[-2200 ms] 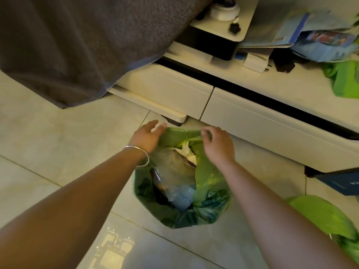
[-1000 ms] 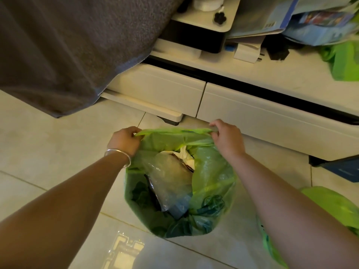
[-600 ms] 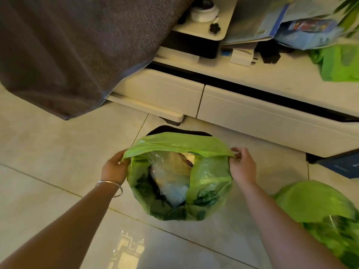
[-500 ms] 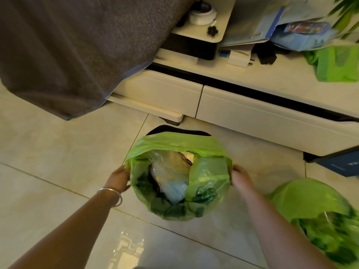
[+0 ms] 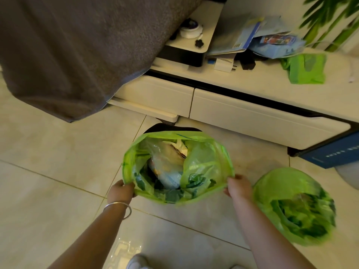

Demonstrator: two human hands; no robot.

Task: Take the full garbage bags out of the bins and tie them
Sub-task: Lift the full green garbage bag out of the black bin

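Bag: thin, translucent green garbage bag (image 5: 204, 162), mouth open and round, stuffed with crumpled plastic, above the black bin (image 5: 171, 128) on the tiled floor (image 5: 48, 152).
Hands: left hand (image 5: 121, 192) and right hand (image 5: 239, 188) apart, each gripping the bag's near rim.
Beside: second green bag (image 5: 291, 206), blurred, right.

We saw only a dark sliver of the bin (image 5: 171, 128) behind the green garbage bag (image 5: 206, 162), which hid the rest of it, and our fingers were tucked under the bag's rim, so the left hand (image 5: 120, 192) and the right hand (image 5: 239, 188) showed little more than knuckles. The second green bag (image 5: 291, 202) to the right was smeared by blur, its contents unreadable. Our shoe (image 5: 137, 262) was cut off by the bottom edge, and the print on the blue box (image 5: 334, 154) was too small to read.
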